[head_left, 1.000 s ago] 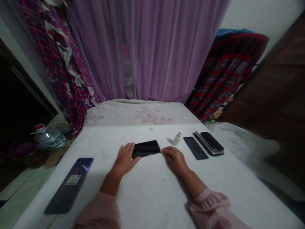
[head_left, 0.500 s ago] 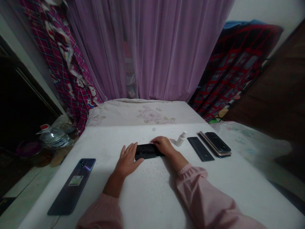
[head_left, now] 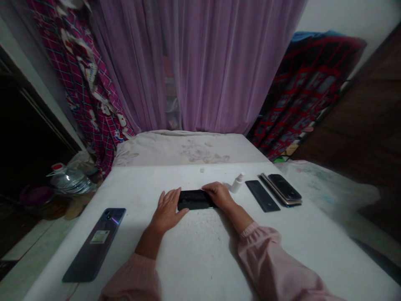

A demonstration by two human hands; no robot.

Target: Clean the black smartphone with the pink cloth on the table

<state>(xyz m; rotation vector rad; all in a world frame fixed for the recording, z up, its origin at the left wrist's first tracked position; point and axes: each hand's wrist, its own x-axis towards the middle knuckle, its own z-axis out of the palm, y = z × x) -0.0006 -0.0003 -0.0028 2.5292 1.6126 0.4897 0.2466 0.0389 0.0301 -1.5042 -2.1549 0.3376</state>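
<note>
A black smartphone [head_left: 194, 200] lies flat and lengthwise on the white-covered table. My left hand [head_left: 167, 209] grips its left end, with the fingers at the far corner and the thumb along the near edge. Over the right end, my right hand [head_left: 219, 195] is closed, its fingertips pressed together at the phone's far edge. Whatever those fingertips pinch, if anything, is hidden. Tiny specks lie scattered on the cloth in front of the phone. Just beyond my right hand stands a small white spray bottle [head_left: 237, 183].
On the right lie a dark phone back panel [head_left: 262, 196] and a stack of phones [head_left: 284, 187]. A purple-grey phone [head_left: 95, 244] with a label rests face down at left. A small pale square [head_left: 202, 170] sits farther back. A water jug [head_left: 70, 179] stands left of the table.
My right hand has slid slightly to the right along the phone's far edge, and its forearm has shifted right too. My left hand and the phone have stayed put.
</note>
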